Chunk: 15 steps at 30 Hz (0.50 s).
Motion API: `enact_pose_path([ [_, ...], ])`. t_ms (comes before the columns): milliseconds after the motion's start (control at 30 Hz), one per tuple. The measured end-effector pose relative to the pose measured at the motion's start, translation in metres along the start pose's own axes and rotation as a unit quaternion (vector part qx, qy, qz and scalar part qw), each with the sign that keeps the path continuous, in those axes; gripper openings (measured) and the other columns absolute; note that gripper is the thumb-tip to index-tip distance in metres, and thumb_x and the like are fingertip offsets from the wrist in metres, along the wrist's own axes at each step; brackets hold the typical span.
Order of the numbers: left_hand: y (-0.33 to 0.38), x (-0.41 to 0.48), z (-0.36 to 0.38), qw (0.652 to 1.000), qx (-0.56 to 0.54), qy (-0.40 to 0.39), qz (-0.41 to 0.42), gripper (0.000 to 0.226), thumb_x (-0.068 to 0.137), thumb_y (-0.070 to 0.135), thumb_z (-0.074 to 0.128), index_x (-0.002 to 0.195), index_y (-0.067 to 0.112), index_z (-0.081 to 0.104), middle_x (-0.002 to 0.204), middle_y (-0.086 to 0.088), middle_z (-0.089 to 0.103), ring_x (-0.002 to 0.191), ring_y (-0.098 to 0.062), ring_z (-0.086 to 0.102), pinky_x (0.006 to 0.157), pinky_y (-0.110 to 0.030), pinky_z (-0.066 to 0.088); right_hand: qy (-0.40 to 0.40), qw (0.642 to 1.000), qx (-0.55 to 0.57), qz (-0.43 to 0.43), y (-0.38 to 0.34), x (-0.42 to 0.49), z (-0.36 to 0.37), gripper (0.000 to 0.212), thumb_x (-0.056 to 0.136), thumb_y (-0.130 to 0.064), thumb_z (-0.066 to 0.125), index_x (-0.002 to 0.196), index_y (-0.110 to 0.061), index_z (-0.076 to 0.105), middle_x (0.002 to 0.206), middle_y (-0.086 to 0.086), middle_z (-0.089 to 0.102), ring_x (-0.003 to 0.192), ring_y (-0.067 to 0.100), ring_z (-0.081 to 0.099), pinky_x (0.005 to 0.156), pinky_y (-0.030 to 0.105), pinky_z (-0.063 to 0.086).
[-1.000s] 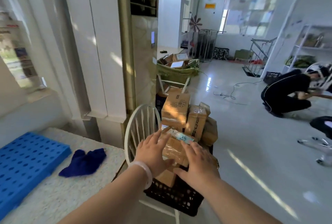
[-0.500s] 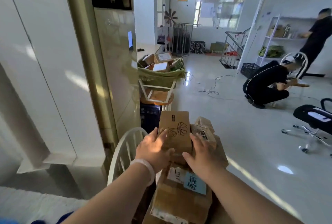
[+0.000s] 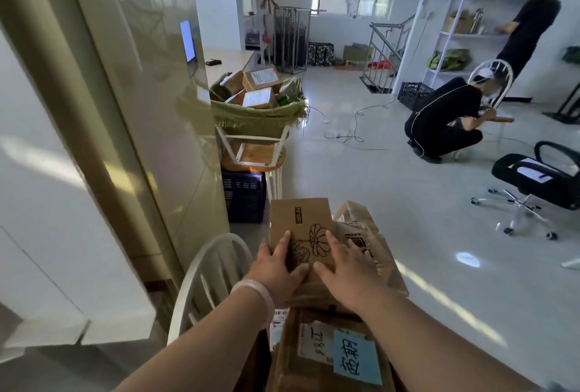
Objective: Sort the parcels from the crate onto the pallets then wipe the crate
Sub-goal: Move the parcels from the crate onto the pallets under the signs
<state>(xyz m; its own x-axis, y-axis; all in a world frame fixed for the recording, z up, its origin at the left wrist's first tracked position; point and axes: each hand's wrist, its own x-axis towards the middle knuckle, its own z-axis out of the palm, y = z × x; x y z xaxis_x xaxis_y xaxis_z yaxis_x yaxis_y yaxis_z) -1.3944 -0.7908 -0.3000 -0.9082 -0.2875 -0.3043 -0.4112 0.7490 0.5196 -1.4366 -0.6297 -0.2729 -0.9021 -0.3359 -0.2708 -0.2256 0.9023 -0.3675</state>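
This is the sorting step: one parcel is being picked out of the pile. The left hand [image 3: 276, 266] grips the flower box [image 3: 299, 219], with fingers round its left edge and thumb on its front. The right hand [image 3: 345, 269] presses its right side, fingers spread and mostly straight. The flower box stands on top of the pile, on the white chair [image 3: 204, 275].

Next, I think, lift it straight up so the brown bag [image 3: 357, 231] beside it does not slide off. Then carry it to a pallet; none shows here.

The crate is hidden under the parcels; a box with a blue note [image 3: 354, 357] lies nearest. Farther off, a green basket [image 3: 257, 117] holds more boxes.
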Motion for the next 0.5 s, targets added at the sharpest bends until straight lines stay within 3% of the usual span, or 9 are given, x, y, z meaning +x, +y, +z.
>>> enact_pose_path([
  [133, -0.002, 0.002, 0.002, 0.998, -0.052, 0.016, 0.011, 0.083, 0.088, 0.059, 0.055, 0.152, 0.045, 0.003, 0.157, 0.003, 0.018, 0.136, -0.023, 0.038, 0.107, -0.046, 0.044, 0.012, 1.000, 0.015, -0.003, -0.003, -0.002, 0.002, 0.073, 0.098, -0.059, 0.036, 0.155, -0.039, -0.006, 0.164, -0.004, 0.008, 0.151, 0.021, 0.001, 0.122, 0.047, 0.003],
  [500, -0.003, -0.045, -0.009, 0.991, -0.107, 0.084, 0.009, 0.082, 0.089, 0.057, 0.055, 0.153, 0.043, 0.007, 0.158, 0.004, 0.017, 0.139, -0.022, 0.034, 0.111, -0.045, 0.040, 0.046, 0.988, 0.144, -0.021, -0.016, -0.029, 0.004, 0.084, 0.093, -0.061, 0.045, 0.154, -0.041, -0.009, 0.162, -0.005, 0.018, 0.145, 0.025, 0.027, 0.114, 0.055, 0.031],
])
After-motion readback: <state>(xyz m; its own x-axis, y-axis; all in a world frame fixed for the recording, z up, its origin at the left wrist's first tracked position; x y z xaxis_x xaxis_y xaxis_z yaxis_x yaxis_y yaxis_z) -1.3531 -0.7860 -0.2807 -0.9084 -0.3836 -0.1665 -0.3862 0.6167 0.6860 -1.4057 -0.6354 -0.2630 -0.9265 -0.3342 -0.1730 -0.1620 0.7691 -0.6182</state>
